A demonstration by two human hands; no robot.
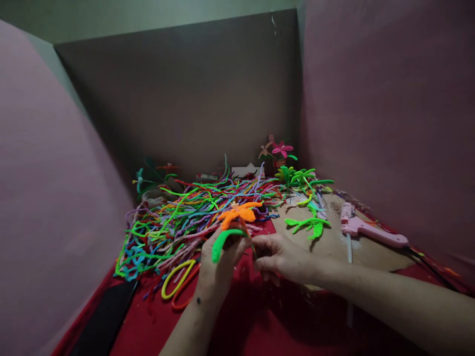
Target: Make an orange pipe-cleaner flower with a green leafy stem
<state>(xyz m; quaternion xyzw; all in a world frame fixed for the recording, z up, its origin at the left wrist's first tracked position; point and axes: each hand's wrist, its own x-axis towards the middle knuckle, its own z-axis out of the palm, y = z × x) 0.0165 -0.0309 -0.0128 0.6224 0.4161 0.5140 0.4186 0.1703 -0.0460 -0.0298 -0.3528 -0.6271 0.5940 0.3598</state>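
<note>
An orange pipe-cleaner flower (pixel 239 213) stands above my hands, its petals spread and a small pale centre on top. A bright green pipe-cleaner leaf (pixel 221 243) curves out below the bloom and lies over the back of my left hand (pixel 218 262). That hand is closed around the flower's stem, most of which is hidden by the fingers. My right hand (pixel 272 254) meets it from the right, thumb and fingers pinched at the thin stem just below the leaf.
A heap of coloured pipe cleaners (pixel 193 207) covers the back left. On the right, a pink glue gun (pixel 374 233) rests on a cardboard sheet (pixel 297 247) beside green leaf pieces (pixel 311 225). A dark flat object (pixel 106 316) lies front left. Finished flowers (pixel 282 150) stand behind.
</note>
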